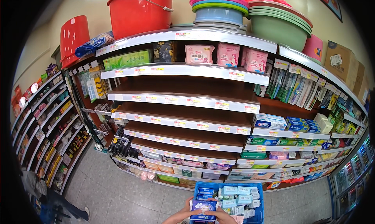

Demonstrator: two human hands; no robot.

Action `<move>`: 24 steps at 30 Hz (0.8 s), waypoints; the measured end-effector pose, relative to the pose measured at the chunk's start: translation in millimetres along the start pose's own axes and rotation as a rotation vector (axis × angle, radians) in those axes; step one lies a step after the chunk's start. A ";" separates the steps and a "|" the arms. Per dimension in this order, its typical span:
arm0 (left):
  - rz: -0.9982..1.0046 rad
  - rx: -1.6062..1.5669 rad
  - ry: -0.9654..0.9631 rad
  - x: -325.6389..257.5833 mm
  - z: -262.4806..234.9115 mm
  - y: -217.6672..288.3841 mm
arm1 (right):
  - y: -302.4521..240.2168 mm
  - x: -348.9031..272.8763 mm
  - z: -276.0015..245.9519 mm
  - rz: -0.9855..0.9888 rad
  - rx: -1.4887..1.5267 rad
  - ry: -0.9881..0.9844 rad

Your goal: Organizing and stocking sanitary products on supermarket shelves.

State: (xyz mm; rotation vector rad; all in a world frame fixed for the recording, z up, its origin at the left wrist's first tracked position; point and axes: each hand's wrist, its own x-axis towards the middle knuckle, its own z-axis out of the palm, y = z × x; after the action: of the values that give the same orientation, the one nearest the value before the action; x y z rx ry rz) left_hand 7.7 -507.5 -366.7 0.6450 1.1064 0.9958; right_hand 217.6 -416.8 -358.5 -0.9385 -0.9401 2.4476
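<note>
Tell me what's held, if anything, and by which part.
The left hand and right hand hold a purple, rectangular plastic package by its opposite sides.

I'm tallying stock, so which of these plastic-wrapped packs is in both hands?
The purple-blue rectangular plastic-wrapped pack, held between the left hand and right hand; the pale-blue rectangular packs lie unheld in the blue plastic crate.

Purple pack (204, 205) partly behind hands (184, 212); far-left shelf goods (66, 106) blurred, perhaps packets

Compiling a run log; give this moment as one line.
left hand and right hand: hold purple rectangular pack | below: blue plastic crate | inside: pale blue packs
</note>
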 end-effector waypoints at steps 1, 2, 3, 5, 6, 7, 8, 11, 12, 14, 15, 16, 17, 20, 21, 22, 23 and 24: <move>0.000 -0.014 -0.001 -0.8 -0.7 -1.0 | -1.2 -0.8 1.7 0.008 -0.003 0.001; -0.001 -0.029 -0.002 -1.7 -1.4 -2.3 | -3.0 -2.4 4.0 0.017 -0.006 0.002; 0.007 -0.025 -0.017 -0.9 -3.1 -4.5 | -5.2 -4.1 6.4 0.024 -0.010 0.004; 0.024 -0.018 -0.046 1.7 -7.4 -9.0 | -7.5 -5.6 9.0 0.009 -0.031 -0.007; 0.020 -0.029 -0.047 1.4 -6.0 -7.7 | -8.5 -6.5 9.5 0.002 -0.041 -0.010; 0.016 -0.040 -0.047 0.3 -3.8 -5.1 | -9.7 -7.6 10.5 0.003 -0.043 -0.008; 0.012 -0.051 -0.047 -0.2 -2.6 -3.8 | -10.7 -8.7 11.6 0.005 -0.045 -0.006; 0.026 -0.039 -0.045 -1.1 -2.7 -5.1 | -12.5 -9.0 12.6 0.020 -0.034 -0.004; 0.012 -0.042 -0.044 -2.0 -0.7 -2.7 | -12.8 -9.6 12.0 0.025 -0.027 -0.001; -0.013 -0.046 -0.041 -4.3 4.9 4.9 | -8.7 -6.5 4.9 0.020 -0.034 -0.006; -0.021 -0.034 -0.030 -5.4 5.7 6.2 | -7.4 -5.4 4.3 0.022 -0.037 -0.011; -0.028 -0.022 -0.018 -6.3 6.5 7.1 | -6.9 -4.9 4.4 0.027 -0.031 -0.010; -0.034 -0.010 -0.006 -7.4 7.7 8.8 | -7.4 -4.6 5.3 0.032 -0.026 -0.010; -0.043 0.003 0.016 -12.9 17.2 24.8 | -5.6 -3.5 3.5 0.032 -0.041 0.008; -0.024 0.028 0.023 -13.7 16.2 21.1 | -4.4 -2.7 4.1 0.036 -0.055 0.007; -0.005 0.053 0.032 -11.7 12.9 15.8 | -3.9 -2.8 5.4 0.023 -0.043 0.003; 0.015 0.077 0.042 -9.4 9.3 11.3 | -4.5 -3.3 7.1 0.011 -0.031 -0.003; 0.002 0.074 0.058 -8.0 6.9 7.3 | -5.3 -4.9 10.6 0.009 -0.021 -0.009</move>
State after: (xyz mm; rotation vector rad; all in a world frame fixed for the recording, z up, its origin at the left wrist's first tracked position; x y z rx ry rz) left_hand 10.9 -511.2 -354.9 0.6810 1.1981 0.9842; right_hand 214.3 -420.4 -346.7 -0.9411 -0.9683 2.4559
